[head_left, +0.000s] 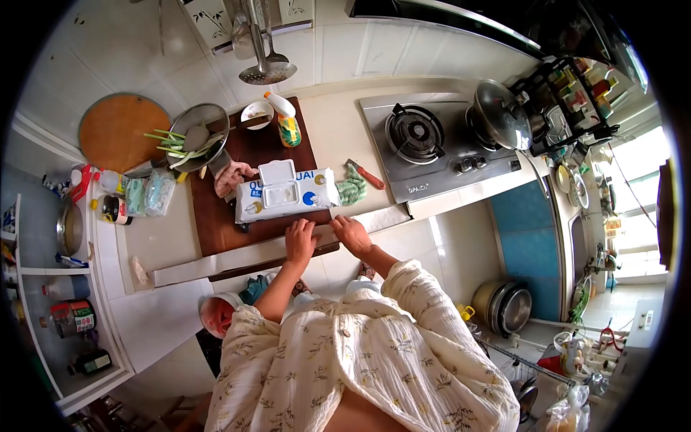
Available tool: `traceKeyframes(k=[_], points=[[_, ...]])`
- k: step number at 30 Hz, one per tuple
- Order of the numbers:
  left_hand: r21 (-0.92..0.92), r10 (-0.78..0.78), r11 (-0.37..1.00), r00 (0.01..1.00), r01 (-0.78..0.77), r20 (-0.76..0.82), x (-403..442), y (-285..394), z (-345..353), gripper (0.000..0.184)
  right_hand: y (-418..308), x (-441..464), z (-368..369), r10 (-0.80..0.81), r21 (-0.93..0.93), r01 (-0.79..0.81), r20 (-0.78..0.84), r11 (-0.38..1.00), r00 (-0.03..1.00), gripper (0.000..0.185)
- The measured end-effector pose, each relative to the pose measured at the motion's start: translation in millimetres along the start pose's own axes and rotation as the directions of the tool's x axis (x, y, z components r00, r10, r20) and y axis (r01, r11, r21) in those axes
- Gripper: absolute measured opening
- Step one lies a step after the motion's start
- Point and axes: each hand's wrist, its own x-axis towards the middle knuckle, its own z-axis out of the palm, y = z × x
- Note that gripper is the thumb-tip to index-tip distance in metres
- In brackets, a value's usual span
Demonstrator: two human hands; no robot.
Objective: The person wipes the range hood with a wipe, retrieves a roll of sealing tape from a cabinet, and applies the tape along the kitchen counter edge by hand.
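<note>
A long white strip (237, 259) runs across the counter's front edge and over the lower part of a dark brown board (209, 216). My left hand (301, 240) has its fingers bent over the strip, just below a white pack of wipes (288, 205) with a closed lid. Close by on the right, my right hand (351, 235) also curls over the strip; its thumb is hidden. To the right of the pack lie a green checked cloth (351, 189) and a red-handled tool (368, 176), perhaps a knife. A crumpled pink cloth (232, 178) sits to its left.
Behind the pack stand a spray bottle (288, 129) and a white bowl (256, 113). A pot with green stalks (198, 137) and a round wooden board (124, 129) are at left. A gas stove (439, 144) with a lidded pan (502, 115) is at right.
</note>
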Motion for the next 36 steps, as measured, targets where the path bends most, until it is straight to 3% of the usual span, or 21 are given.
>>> traceKeyframes(k=[4, 8, 11, 14, 19, 22, 26, 33, 36], points=[[-0.083, 0.048, 0.995, 0.999, -0.050, -0.020, -7.7, -11.2, 5.7, 0.045, 2.6, 0.1, 1.4, 0.049, 0.050, -0.047, -0.043, 0.998, 0.998, 0.024], [-0.041, 0.006, 0.999, 0.999, -0.004, 0.047, -6.3, -11.2, 4.8, 0.046, -0.9, -1.5, -2.2, 0.092, 0.134, -0.083, -0.059, 0.987, 0.994, 0.027], [-0.017, -0.020, 1.000, 1.000, 0.021, 0.009, -1.6, 1.7, -3.3, 0.047, 2.9, -11.5, -12.7, 0.079, 0.162, -0.062, -0.105, 0.985, 0.991, 0.029], [-0.155, 0.128, 0.978, 0.988, -0.141, -0.091, -8.4, 7.0, -10.1, 0.048, 5.4, -29.5, -35.8, 0.105, 0.050, -0.105, 0.010, 0.993, 0.994, 0.031], [-0.058, 0.246, 0.969, 0.932, -0.240, 0.265, -35.9, -1.2, -3.9, 0.051, 24.7, -47.6, -41.7, 0.142, -0.060, -0.135, 0.143, 0.989, 0.979, 0.040], [-0.066, 0.219, 0.976, 0.947, -0.209, 0.233, -30.5, 5.4, -1.8, 0.054, 12.3, -43.5, -35.4, 0.100, -0.097, -0.089, 0.106, 0.991, 0.989, 0.044], [-0.043, 0.224, 0.975, 0.947, -0.220, 0.229, -36.9, 1.8, -1.1, 0.052, -8.6, -41.1, -27.6, -0.040, 0.009, 0.039, 0.256, 0.999, 0.966, 0.051], [0.064, 0.139, 0.986, 0.972, -0.153, 0.192, -76.8, -32.6, -42.8, 0.051, 23.6, -59.4, -58.9, 0.081, -0.062, -0.072, 0.161, 0.995, 0.984, 0.048], [0.073, 0.082, 0.992, 0.972, -0.100, 0.218, -87.4, -39.1, -46.6, 0.047, 43.2, -77.5, -63.0, 0.139, -0.128, -0.113, 0.211, 0.985, 0.968, 0.048]])
